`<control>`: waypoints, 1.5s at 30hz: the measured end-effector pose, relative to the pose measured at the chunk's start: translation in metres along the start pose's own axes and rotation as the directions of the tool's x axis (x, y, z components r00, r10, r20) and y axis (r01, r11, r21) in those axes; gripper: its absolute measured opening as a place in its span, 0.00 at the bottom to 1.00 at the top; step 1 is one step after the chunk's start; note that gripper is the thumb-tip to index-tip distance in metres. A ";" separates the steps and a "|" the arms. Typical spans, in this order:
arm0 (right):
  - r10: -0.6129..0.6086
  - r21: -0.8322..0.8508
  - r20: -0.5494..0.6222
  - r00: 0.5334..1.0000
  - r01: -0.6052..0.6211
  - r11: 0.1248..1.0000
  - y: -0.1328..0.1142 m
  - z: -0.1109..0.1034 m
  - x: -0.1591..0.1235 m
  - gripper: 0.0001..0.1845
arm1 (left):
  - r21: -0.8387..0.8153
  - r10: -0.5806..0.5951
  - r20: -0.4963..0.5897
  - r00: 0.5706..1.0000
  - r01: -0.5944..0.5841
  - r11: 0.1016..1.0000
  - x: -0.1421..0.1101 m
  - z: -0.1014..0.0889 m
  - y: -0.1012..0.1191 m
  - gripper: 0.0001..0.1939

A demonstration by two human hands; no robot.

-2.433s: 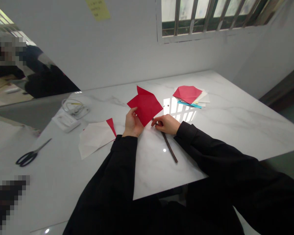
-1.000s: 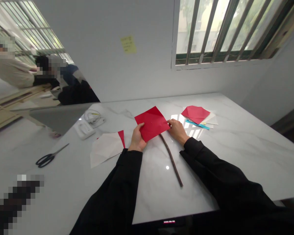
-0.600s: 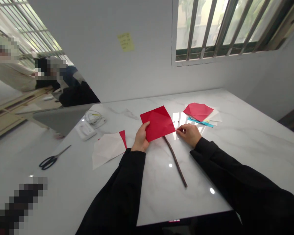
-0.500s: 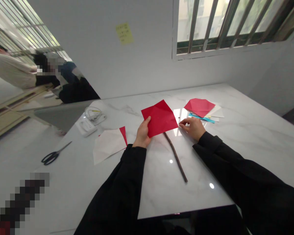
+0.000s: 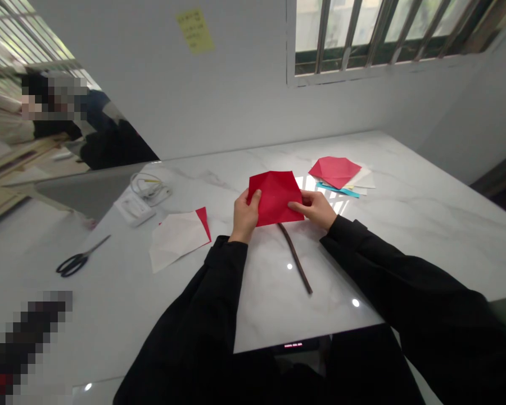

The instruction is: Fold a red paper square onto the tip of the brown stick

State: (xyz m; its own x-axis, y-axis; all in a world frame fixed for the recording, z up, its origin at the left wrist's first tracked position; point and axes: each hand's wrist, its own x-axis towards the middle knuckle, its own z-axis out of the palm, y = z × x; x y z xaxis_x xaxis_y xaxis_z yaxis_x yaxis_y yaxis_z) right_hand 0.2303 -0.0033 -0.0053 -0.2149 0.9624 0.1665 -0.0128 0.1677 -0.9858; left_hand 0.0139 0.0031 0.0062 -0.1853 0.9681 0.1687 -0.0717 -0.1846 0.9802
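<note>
A red sheet of paper (image 5: 275, 195) with creases is held just above the white marble table (image 5: 405, 225). My left hand (image 5: 244, 216) pinches its left edge, thumb on top. Its right edge is pinched by my right hand (image 5: 316, 208). A thin dark stick (image 5: 296, 259) lies on the table below the paper, running toward me. Both sleeves are black.
A white sheet with a red corner (image 5: 175, 239) lies to the left. Black scissors (image 5: 78, 260) sit further left, near a white charger with a cable (image 5: 137, 197). A stack of coloured papers topped by a red folded piece (image 5: 335, 170) lies at the right. Other people sit far left.
My right hand came off the table and took hold of the red paper's right edge. The paper now sits squarer between both hands. The camera tilted down a little.
</note>
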 end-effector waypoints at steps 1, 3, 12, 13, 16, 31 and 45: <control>-0.004 0.014 -0.005 1.000 0.004 1.000 0.001 0.001 0.000 0.28 | -0.010 -0.011 0.011 1.000 0.011 1.000 -0.002 0.001 0.001 0.14; 0.003 0.023 -0.044 0.999 -0.002 1.000 0.004 0.000 0.001 0.25 | -0.061 -0.068 0.036 0.997 0.070 0.996 -0.005 0.002 0.004 0.13; 0.075 0.051 -0.077 0.994 -0.071 0.996 0.010 -0.013 0.009 0.24 | -0.269 -0.221 0.062 0.973 0.230 0.935 -0.005 0.001 0.007 0.23; 0.080 0.053 -0.069 0.994 -0.076 0.996 0.011 -0.012 0.009 0.24 | -0.258 -0.207 0.051 0.977 0.213 0.942 -0.005 0.001 0.007 0.22; 0.110 0.131 -0.045 0.993 -0.103 0.986 0.013 -0.009 0.010 0.22 | -0.259 -0.195 0.065 0.979 0.205 0.944 -0.005 0.000 0.008 0.19; 0.352 0.397 -0.105 0.930 -0.285 0.872 -0.004 -0.006 0.010 0.12 | -0.442 -0.312 0.378 0.871 0.466 0.766 -0.017 -0.001 0.034 0.25; 0.354 0.327 -0.029 0.935 -0.325 0.887 -0.001 -0.003 0.007 0.13 | -0.428 -0.345 0.092 0.934 0.350 0.833 -0.001 -0.001 0.013 0.07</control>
State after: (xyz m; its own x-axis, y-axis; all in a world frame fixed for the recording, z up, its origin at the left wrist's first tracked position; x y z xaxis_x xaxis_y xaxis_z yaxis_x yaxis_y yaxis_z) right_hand 0.2313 0.0038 -0.0028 -0.1766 0.9653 -0.1922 -0.2605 -0.2341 -0.9367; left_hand 0.0124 0.0000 0.0186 -0.0578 0.9835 -0.1713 -0.5443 0.1128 0.8313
